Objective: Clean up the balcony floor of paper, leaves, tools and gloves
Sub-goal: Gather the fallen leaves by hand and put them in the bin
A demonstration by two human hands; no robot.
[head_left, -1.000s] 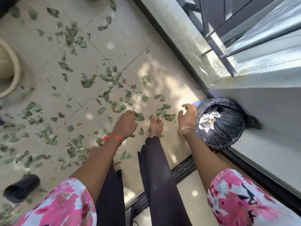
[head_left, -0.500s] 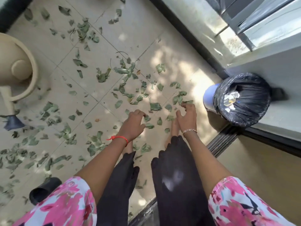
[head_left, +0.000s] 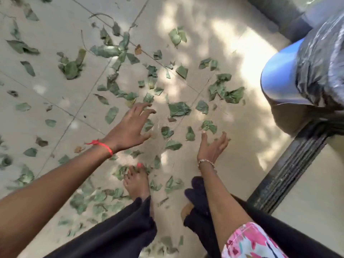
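Green leaves [head_left: 178,108] lie scattered over the beige tiled balcony floor [head_left: 55,101]. My left hand [head_left: 130,125] hovers low over the leaves with fingers spread and nothing in it. My right hand [head_left: 212,146] is also open, palm turned inward, fingers apart, just short of a crumpled leaf [head_left: 209,126]. A blue bin with a black liner bag [head_left: 316,71] stands at the upper right. No paper, tools or gloves show on the floor in this view.
My bare left foot [head_left: 138,181] stands among leaves, black trouser legs below it. A dark sliding-door track [head_left: 286,168] runs diagonally at right, with the indoor floor beyond. Sun patches fall across the tiles near the bin.
The view has dropped closer to the floor. Both hands went from curled over leaves to spread open and moved apart. The watering can and black shoe have left the view.
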